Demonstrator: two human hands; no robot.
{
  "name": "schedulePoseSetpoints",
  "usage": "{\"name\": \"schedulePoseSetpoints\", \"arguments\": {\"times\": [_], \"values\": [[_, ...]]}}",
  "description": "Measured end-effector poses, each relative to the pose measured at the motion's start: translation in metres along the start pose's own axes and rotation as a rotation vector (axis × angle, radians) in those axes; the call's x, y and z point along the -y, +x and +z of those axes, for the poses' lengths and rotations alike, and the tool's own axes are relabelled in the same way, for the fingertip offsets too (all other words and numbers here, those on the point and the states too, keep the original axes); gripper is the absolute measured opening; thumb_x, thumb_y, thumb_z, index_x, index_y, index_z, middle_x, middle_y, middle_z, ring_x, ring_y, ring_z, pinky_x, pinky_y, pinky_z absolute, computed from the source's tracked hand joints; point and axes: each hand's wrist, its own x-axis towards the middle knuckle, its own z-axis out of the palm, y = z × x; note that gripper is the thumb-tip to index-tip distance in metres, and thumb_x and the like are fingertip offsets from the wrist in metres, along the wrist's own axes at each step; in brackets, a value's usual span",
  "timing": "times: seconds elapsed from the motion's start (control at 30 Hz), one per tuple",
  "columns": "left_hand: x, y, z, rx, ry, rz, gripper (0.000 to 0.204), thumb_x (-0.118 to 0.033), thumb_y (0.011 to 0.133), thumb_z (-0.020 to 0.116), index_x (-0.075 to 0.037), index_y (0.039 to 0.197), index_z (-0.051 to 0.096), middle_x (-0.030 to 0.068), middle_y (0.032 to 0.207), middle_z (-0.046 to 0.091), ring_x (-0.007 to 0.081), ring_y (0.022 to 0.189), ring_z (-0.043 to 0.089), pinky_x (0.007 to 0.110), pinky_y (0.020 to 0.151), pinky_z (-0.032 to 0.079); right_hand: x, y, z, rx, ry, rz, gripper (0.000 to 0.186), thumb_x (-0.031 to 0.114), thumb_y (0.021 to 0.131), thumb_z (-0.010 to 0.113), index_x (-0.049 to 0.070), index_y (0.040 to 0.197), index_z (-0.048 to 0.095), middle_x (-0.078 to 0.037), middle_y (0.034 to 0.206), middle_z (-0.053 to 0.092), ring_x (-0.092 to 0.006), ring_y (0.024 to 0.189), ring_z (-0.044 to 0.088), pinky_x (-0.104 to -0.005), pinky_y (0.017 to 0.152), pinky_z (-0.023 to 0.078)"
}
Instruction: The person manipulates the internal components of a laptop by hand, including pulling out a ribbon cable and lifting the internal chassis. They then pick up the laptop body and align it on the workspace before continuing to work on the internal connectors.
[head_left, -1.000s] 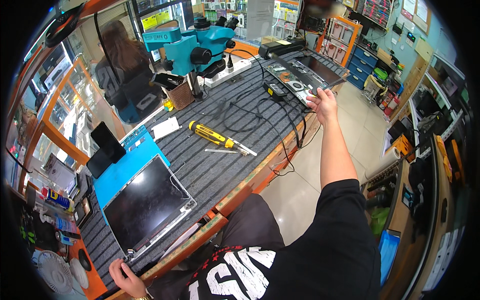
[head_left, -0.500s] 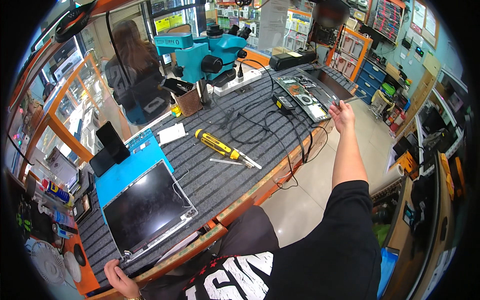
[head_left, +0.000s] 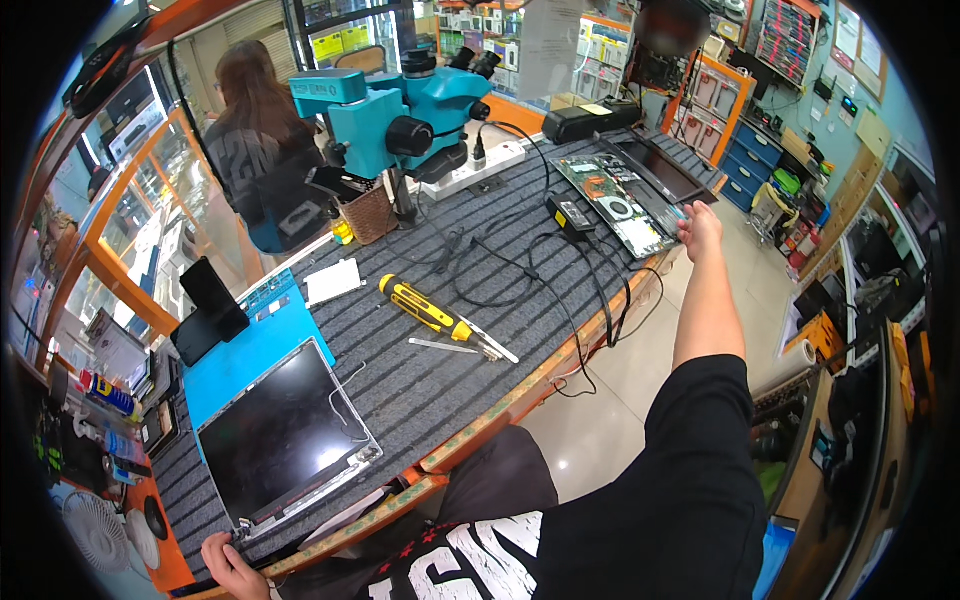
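My right hand (head_left: 702, 232) reaches out to the far right end of the bench. Its fingers are closed at the near edge of an opened laptop base (head_left: 622, 208), around something small and pale bluish that I cannot make out. The base lies with its circuit board and round fan exposed. A dark rectangular frame or panel (head_left: 668, 172) lies just beyond it. My left hand (head_left: 230, 566) rests at the bench's near left edge, fingers loosely bent, beside the hinge corner of a detached laptop screen (head_left: 285, 437). That screen lies face up, partly over a blue mat (head_left: 225, 378).
A yellow-black screwdriver (head_left: 425, 306) and thin metal strips (head_left: 443, 346) lie mid-bench. Black cables loop around a power adapter (head_left: 571, 216). Behind stand a teal microscope (head_left: 395, 115), a woven basket (head_left: 368, 214) and a power strip (head_left: 470, 172). Another person (head_left: 258, 150) sits beyond the bench.
My right hand has turned and closed its fingers, which were spread palm-up at the laptop base's edge. The view has shifted slightly. My left hand stays by the screen's corner.
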Motion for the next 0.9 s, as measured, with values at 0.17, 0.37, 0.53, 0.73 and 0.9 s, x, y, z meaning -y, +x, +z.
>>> {"name": "schedulePoseSetpoints", "arguments": {"times": [0.17, 0.37, 0.53, 0.73, 0.9], "values": [[-0.003, -0.002, -0.003, 0.001, 0.014, -0.007, 0.028, -0.017, 0.11, 0.058, 0.005, 0.111, 0.076, 0.0248, 0.114, 0.073, 0.0442, 0.106, 0.067, 0.051, 0.099, 0.052, -0.025, -0.015, -0.031, -0.284, -0.326, -0.038, 0.045, 0.036, 0.107, 0.065, 0.007, 0.142, 0.062, -0.011, 0.12, 0.071, -0.0183, 0.071, 0.06, -0.0325, 0.06, 0.053], [-0.011, 0.004, -0.005, 0.005, 0.011, -0.003, 0.029, -0.018, 0.11, 0.057, 0.004, 0.111, 0.076, 0.0239, 0.112, 0.073, 0.0432, 0.105, 0.068, 0.051, 0.099, 0.052, -0.043, -0.047, -0.038, -0.095, -0.182, 0.147, 0.04, 0.038, 0.108, 0.064, 0.006, 0.133, 0.064, -0.01, 0.113, 0.072, -0.0182, 0.075, 0.062, -0.0366, 0.061, 0.054], [-0.009, 0.001, -0.007, 0.006, -0.017, -0.021, 0.03, -0.019, 0.11, 0.058, 0.004, 0.11, 0.077, 0.0234, 0.111, 0.074, 0.0428, 0.104, 0.068, 0.051, 0.099, 0.052, -0.045, -0.06, -0.008, -0.068, -0.285, 0.192, 0.035, 0.037, 0.106, 0.066, 0.005, 0.121, 0.068, -0.007, 0.103, 0.071, -0.0164, 0.07, 0.06, -0.0363, 0.059, 0.053], [-0.004, -0.002, -0.002, -0.029, -0.01, -0.001, 0.03, -0.02, 0.11, 0.06, 0.006, 0.108, 0.076, 0.0243, 0.109, 0.074, 0.0434, 0.101, 0.068, 0.051, 0.096, 0.054, -0.045, -0.054, 0.0, -0.027, -0.277, 0.238, 0.025, 0.029, 0.104, 0.07, 0.004, 0.105, 0.066, -0.006, 0.087, 0.065, -0.0177, 0.061, 0.061, -0.0355, 0.05, 0.051], [-0.009, 0.001, -0.005, -0.033, -0.015, 0.005, 0.03, -0.019, 0.11, 0.062, 0.006, 0.107, 0.076, 0.0245, 0.108, 0.074, 0.0436, 0.101, 0.068, 0.05, 0.095, 0.054, -0.032, -0.06, 0.006, 0.072, -0.073, 0.249, 0.025, 0.019, 0.104, 0.063, -0.004, 0.114, 0.064, -0.015, 0.096, 0.07, -0.0303, 0.074, 0.075, -0.0474, 0.059, 0.064]]}}
